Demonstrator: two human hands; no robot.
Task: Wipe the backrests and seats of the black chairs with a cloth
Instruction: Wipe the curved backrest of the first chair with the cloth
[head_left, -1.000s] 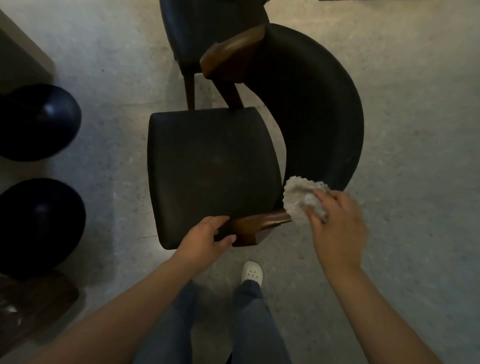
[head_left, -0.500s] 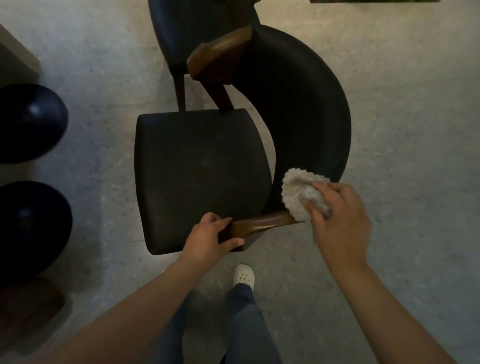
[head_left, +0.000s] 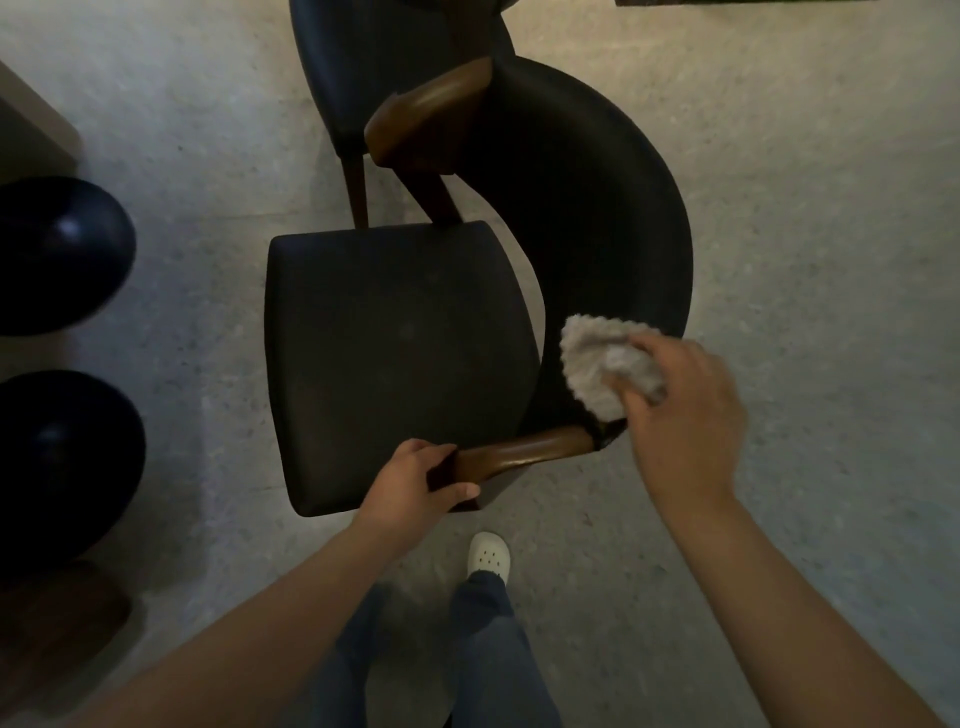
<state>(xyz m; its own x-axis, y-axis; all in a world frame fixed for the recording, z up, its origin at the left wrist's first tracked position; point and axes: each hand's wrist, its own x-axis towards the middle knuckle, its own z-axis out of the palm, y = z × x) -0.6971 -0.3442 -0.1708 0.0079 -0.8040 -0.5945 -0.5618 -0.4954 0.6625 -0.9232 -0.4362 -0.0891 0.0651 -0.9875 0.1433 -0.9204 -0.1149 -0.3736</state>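
Note:
A black chair stands below me, its padded seat (head_left: 400, 358) at centre and its curved black backrest (head_left: 597, 218) sweeping round on the right. My left hand (head_left: 415, 483) grips the near wooden armrest (head_left: 524, 452) at its front end. My right hand (head_left: 685, 421) holds a pale textured cloth (head_left: 602, 364) against the near lower end of the backrest, just above where the armrest joins it. The far wooden armrest (head_left: 431, 111) shows at the top.
A second dark chair (head_left: 363, 67) stands just behind the first. Two round black stools (head_left: 57, 254) sit on the left, beside a grey block at the left edge. My feet are on the speckled grey floor (head_left: 805, 208), one white shoe (head_left: 488, 556) below the seat.
The cloth and my right hand have slid a little up and along the backrest's near end. My left hand has closed more firmly on the armrest. The view has shifted slightly.

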